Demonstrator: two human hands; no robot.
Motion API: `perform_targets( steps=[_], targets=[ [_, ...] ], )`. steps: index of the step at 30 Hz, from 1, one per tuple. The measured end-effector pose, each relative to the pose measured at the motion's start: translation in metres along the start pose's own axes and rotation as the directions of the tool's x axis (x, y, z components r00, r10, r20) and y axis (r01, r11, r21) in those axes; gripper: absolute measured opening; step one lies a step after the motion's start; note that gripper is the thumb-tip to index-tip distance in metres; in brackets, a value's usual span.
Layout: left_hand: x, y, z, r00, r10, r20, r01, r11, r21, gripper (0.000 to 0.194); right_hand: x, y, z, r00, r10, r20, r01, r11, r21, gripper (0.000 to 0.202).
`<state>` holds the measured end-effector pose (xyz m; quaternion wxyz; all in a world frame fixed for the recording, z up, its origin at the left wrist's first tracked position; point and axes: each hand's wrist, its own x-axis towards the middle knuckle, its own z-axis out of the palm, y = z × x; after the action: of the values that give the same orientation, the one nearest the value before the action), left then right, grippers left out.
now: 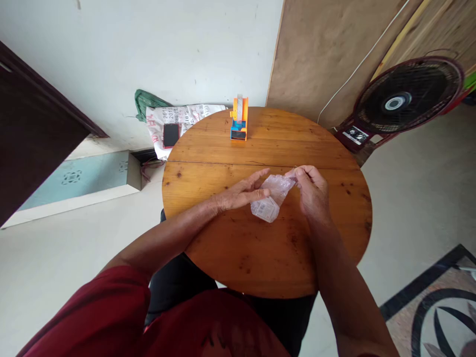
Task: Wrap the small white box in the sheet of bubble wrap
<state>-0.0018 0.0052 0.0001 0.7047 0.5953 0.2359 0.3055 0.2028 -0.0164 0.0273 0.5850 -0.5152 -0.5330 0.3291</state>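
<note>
A crumpled piece of clear bubble wrap (281, 187) lies over the middle of the round wooden table. Inside its lower left end shows a small flat pale item (265, 209) with what looks like a barcode label; its kind I cannot make out. My right hand (313, 191) pinches the upper right end of the wrap between thumb and fingers. From the left, my left hand (247, 191) reaches in with fingers stretched and spread, its thumb resting against the wrap's left side.
An orange and blue tape dispenser (239, 119) stands at the far edge of the wooden table (230, 253). Behind the table's left side, a dark phone-like object (171, 135) lies on a printed white sack (193, 115). A large fan (407, 99) stands at the right.
</note>
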Motion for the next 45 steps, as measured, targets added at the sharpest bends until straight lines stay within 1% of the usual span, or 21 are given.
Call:
perform_targets(
  steps=[2, 4, 6, 8, 11, 14, 19, 22, 24, 26, 27, 28, 30, 32, 34, 36, 37, 40, 42, 43, 45],
  targets=[
    [0.001, 0.002, -0.001, 0.998, -0.034, -0.062, 0.033, 0.999, -0.018, 0.089, 0.003, 0.005, 0.001, 1.0, 0.027, -0.011, -0.026, 0.994, 0.104, 0.017],
    [0.002, 0.002, -0.001, 0.997, -0.031, -0.073, 0.03, 0.999, -0.021, 0.077, 0.006, 0.01, 0.003, 0.999, 0.047, -0.007, -0.045, 0.986, 0.161, 0.017],
    [0.003, 0.002, -0.002, 0.998, -0.034, -0.056, 0.033, 0.999, -0.032, 0.063, 0.008, 0.015, 0.004, 0.998, 0.063, -0.013, -0.059, 0.982, 0.177, 0.018],
    [0.004, 0.001, -0.003, 0.996, -0.059, -0.066, 0.057, 0.997, -0.043, 0.053, 0.011, 0.017, 0.006, 0.997, 0.075, -0.022, -0.07, 0.981, 0.181, 0.018],
    [0.006, 0.0, -0.003, 0.993, -0.071, -0.099, 0.062, 0.994, -0.091, 0.047, 0.015, 0.014, 0.007, 0.997, 0.073, -0.032, -0.066, 0.981, 0.182, 0.018],
    [0.007, 0.0, -0.002, 0.993, -0.071, -0.095, 0.057, 0.988, -0.14, 0.046, 0.022, 0.002, 0.006, 0.997, 0.082, 0.008, -0.082, 0.988, 0.128, 0.014],
    [0.007, 0.001, -0.002, 0.99, -0.098, -0.098, 0.079, 0.98, -0.183, 0.046, 0.049, -0.016, 0.003, 0.979, 0.119, 0.167, -0.11, 0.992, -0.061, 0.012],
    [0.008, 0.0, -0.005, 0.977, -0.091, -0.191, 0.053, 0.979, -0.195, 0.043, 0.066, -0.014, 0.007, 0.963, 0.148, 0.223, -0.125, 0.986, -0.114, 0.012],
    [0.01, -0.002, -0.009, 0.956, -0.076, -0.285, 0.019, 0.98, -0.196, 0.04, 0.07, -0.011, 0.011, 0.975, 0.146, 0.165, -0.121, 0.981, -0.154, 0.014],
    [0.013, -0.005, -0.012, 0.93, -0.057, -0.363, -0.015, 0.981, -0.193, 0.04, 0.063, -0.013, 0.015, 0.995, 0.084, 0.05, -0.07, 0.971, -0.229, 0.016],
    [0.014, -0.006, -0.013, 0.919, -0.047, -0.391, -0.03, 0.981, -0.189, 0.04, 0.057, -0.015, 0.016, 1.0, 0.027, -0.007, -0.028, 0.962, -0.271, 0.017],
    [0.015, -0.007, -0.014, 0.911, -0.036, -0.411, -0.043, 0.982, -0.181, 0.042, 0.048, -0.018, 0.018, 1.0, -0.024, -0.01, 0.019, 0.947, -0.32, 0.019],
    [0.016, -0.007, -0.014, 0.908, -0.009, -0.419, -0.063, 0.985, -0.159, 0.045, 0.027, -0.023, 0.021, 0.998, -0.044, 0.035, 0.054, 0.924, -0.378, 0.022],
    [0.016, -0.005, -0.012, 0.916, 0.035, -0.4, -0.097, 0.986, -0.135, 0.046, 0.01, -0.024, 0.027, 0.988, -0.013, 0.155, 0.075, 0.915, -0.397, 0.022],
    [0.015, -0.003, -0.009, 0.921, 0.096, -0.378, -0.143, 0.985, -0.099, 0.046, -0.001, -0.02, 0.035, 0.973, 0.017, 0.228, 0.085, 0.9, -0.427, 0.03],
    [0.013, -0.001, -0.006, 0.911, 0.159, -0.381, -0.185, 0.982, -0.032, 0.045, -0.006, -0.016, 0.042, 0.965, 0.025, 0.261, 0.098, 0.887, -0.45, 0.039],
    [0.012, 0.0, -0.005, 0.902, 0.185, -0.389, -0.195, 0.981, 0.013, 0.044, -0.006, -0.014, 0.044, 0.963, 0.021, 0.268, 0.106, 0.886, -0.451, 0.039],
    [0.009, 0.002, -0.003, 0.889, 0.221, -0.401, -0.196, 0.975, 0.104, 0.041, -0.005, -0.011, 0.045, 0.961, -0.017, 0.277, 0.131, 0.908, -0.398, 0.029],
    [0.008, 0.004, -0.003, 0.894, 0.187, -0.407, -0.184, 0.982, 0.047, 0.042, -0.003, -0.008, 0.04, 0.968, -0.016, 0.252, 0.1, 0.94, -0.327, 0.032],
    [0.008, 0.004, -0.004, 0.894, 0.149, -0.422, -0.175, 0.984, -0.024, 0.043, -0.001, -0.006, 0.037, 0.976, 0.007, 0.218, 0.054, 0.96, -0.274, 0.033],
    [0.01, 0.006, -0.007, 0.886, 0.036, -0.461, -0.148, 0.967, -0.209, 0.043, 0.004, 0.001, 0.03, 0.986, 0.102, 0.129, -0.086, 0.989, -0.124, 0.034]
  ],
)
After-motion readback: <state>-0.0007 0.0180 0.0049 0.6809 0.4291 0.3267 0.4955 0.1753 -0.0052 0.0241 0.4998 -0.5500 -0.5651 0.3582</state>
